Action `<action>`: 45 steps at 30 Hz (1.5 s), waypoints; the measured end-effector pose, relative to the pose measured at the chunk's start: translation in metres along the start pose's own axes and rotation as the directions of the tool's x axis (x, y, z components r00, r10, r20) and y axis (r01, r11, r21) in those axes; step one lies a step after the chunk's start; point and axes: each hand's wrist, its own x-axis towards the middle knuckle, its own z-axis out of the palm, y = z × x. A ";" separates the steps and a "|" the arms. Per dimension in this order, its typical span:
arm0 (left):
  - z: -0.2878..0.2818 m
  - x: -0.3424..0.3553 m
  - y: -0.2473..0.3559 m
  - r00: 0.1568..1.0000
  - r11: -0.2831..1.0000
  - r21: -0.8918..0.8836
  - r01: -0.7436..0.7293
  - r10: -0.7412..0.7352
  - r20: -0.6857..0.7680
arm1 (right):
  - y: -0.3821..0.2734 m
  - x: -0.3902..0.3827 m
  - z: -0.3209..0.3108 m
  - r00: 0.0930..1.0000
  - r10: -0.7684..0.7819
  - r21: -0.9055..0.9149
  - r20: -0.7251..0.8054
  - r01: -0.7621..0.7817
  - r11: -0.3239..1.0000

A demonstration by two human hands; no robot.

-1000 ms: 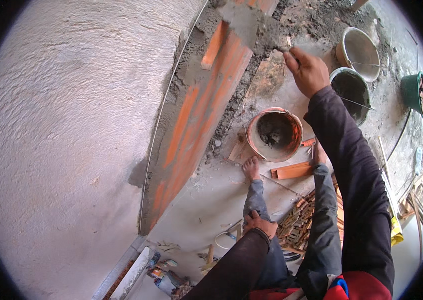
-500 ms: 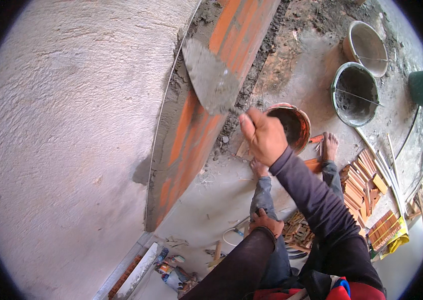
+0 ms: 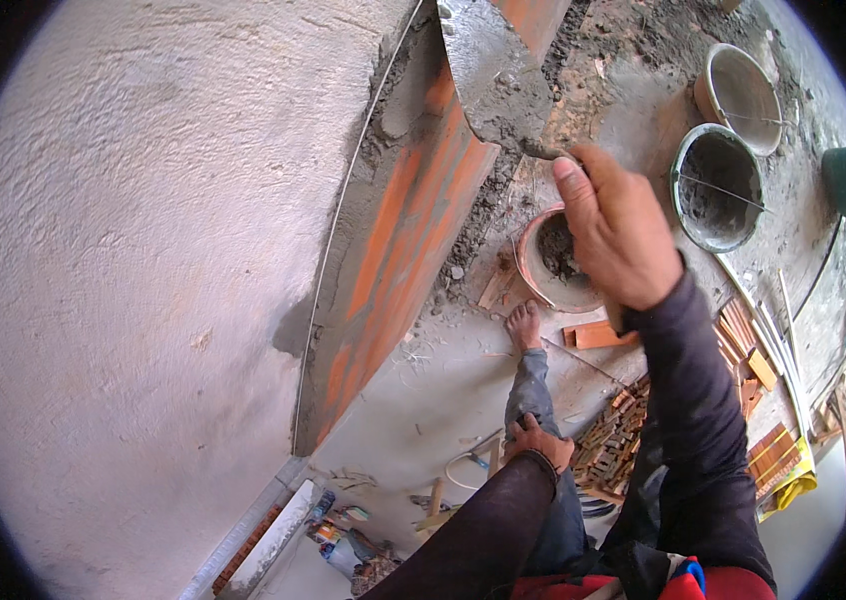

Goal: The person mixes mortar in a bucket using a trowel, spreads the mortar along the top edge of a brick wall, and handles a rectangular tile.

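Note:
My right hand [image 3: 628, 235] is closed round the handle of a mortar-smeared trowel [image 3: 493, 75]. Wet grey mortar clings to the blade, which is over the far part of an orange hollow-brick course [image 3: 398, 245]. Mortar [image 3: 408, 100] lies along the left side of those bricks. A taut string line [image 3: 343, 185] runs beside it, next to the pale rough wall [image 3: 163, 230]. Below my right hand stands an orange bucket [image 3: 546, 285] with mortar inside, partly covered by the hand. My left hand [image 3: 543, 445] rests on my left trouser leg, its fingers lying over the cloth.
At the right stand a dark mortar-coated bucket [image 3: 718, 228], a pale bucket [image 3: 758, 115] and a green bucket [image 3: 843, 185]. Brick pieces [image 3: 613, 440] are piled beside my legs. One hollow brick [image 3: 598, 334] lies near my bare foot [image 3: 523, 325]. Long pale strips [image 3: 768, 335] lie farther right.
My right hand and the trowel have moved up and to the right, away from the middle of the brick course. My left hand stays on my leg; the bucket now shows mortar inside.

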 end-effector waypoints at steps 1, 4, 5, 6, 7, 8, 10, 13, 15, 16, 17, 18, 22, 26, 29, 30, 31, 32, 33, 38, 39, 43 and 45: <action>0.002 0.001 -0.001 1.000 1.000 -0.010 -0.003 0.003 -0.015 | -0.011 -0.001 -0.008 0.998 -0.002 -0.038 0.061 0.004 0.999; 0.014 0.010 -0.002 0.999 1.000 -0.018 -0.011 0.010 -0.051 | -0.031 -0.016 -0.013 0.979 0.011 -0.085 0.205 0.006 0.996; 0.016 0.012 -0.008 0.998 0.999 -0.038 0.012 -0.015 -0.069 | -0.042 -0.025 -0.005 0.969 -0.031 -0.075 0.245 0.051 0.996; 0.017 0.012 -0.006 0.997 0.999 -0.042 0.018 -0.021 -0.077 | -0.046 -0.033 -0.001 0.961 -0.056 -0.081 0.270 0.080 0.993; 0.017 0.011 -0.006 0.997 0.999 -0.043 0.033 -0.036 -0.068 | -0.051 -0.040 0.005 0.958 -0.068 -0.038 0.277 0.082 0.996; 0.010 0.007 -0.004 0.997 0.998 -0.041 0.047 -0.049 -0.058 | -0.055 -0.046 0.010 0.956 -0.079 0.003 0.281 0.081 0.997; -0.001 0.002 -0.005 0.999 0.999 -0.015 0.038 -0.039 -0.018 | -0.062 -0.051 0.018 0.969 -0.045 0.036 0.242 0.037 0.999; -0.018 -0.003 -0.012 0.999 1.000 0.008 -0.003 0.003 0.035 | -0.061 -0.061 0.033 0.971 0.049 0.011 0.235 -0.053 0.999; -0.022 -0.005 -0.014 0.999 1.000 0.016 -0.021 0.020 0.043 | -0.063 -0.065 0.037 0.958 0.099 -0.056 0.270 -0.088 0.995; -0.022 -0.007 -0.013 0.999 0.999 0.018 -0.028 0.027 0.043 | -0.063 -0.067 0.038 0.950 0.125 -0.089 0.287 -0.104 0.991; -0.025 -0.008 -0.012 0.999 0.999 0.020 -0.032 0.031 0.040 | -0.063 -0.068 0.039 0.949 0.132 -0.105 0.287 -0.106 0.989; -0.025 -0.008 -0.012 0.999 0.999 0.023 -0.038 0.037 0.040 | -0.063 -0.069 0.039 0.948 0.138 -0.122 0.288 -0.107 0.987; -0.027 -0.013 -0.010 0.998 0.998 0.012 -0.056 0.055 0.014 | -0.053 -0.075 0.040 0.956 0.112 -0.173 0.273 -0.066 0.983; 0.008 0.009 -0.009 0.994 0.995 0.055 -0.079 0.084 -0.077 | -0.020 -0.087 0.038 0.977 0.003 -0.138 0.212 0.027 0.990; 0.007 0.008 -0.007 0.994 0.998 0.038 -0.044 0.047 -0.098 | 0.019 -0.071 0.041 0.992 -0.107 0.063 0.061 0.103 0.993; 0.003 0.003 -0.005 0.997 0.999 0.023 -0.036 0.038 -0.075 | 0.027 -0.059 0.042 0.993 -0.116 0.143 0.009 0.114 0.983; 0.001 0.001 -0.005 0.998 1.000 0.007 -0.027 0.027 -0.052 | 0.030 -0.047 0.047 0.990 -0.109 0.199 -0.091 0.126 0.972; 0.000 0.000 -0.004 0.999 1.000 -0.006 -0.022 0.022 -0.029 | 0.033 -0.035 0.047 0.998 0.055 0.328 0.039 -0.065 0.942; 0.000 0.000 -0.003 0.999 0.999 -0.007 -0.034 0.033 -0.033 | 0.044 -0.024 0.054 0.998 0.048 0.355 0.051 -0.063 0.933; 0.019 0.015 -0.007 0.989 0.993 0.098 -0.073 0.084 -0.120 | 0.068 -0.035 0.124 0.989 -0.048 0.396 0.143 -0.013 0.918; 0.033 0.027 -0.013 0.989 0.983 0.163 -0.090 0.108 -0.103 | 0.067 -0.040 0.133 0.986 -0.061 0.370 0.154 0.000 0.929; 0.007 0.006 0.000 0.997 0.994 0.074 -0.074 0.073 0.011 | 0.105 -0.046 0.142 0.982 -0.187 0.084 0.039 0.183 0.980; 0.015 0.015 -0.004 0.998 0.993 0.102 -0.067 0.067 -0.001 | 0.109 -0.029 0.127 0.965 -0.260 -0.090 0.022 0.261 0.961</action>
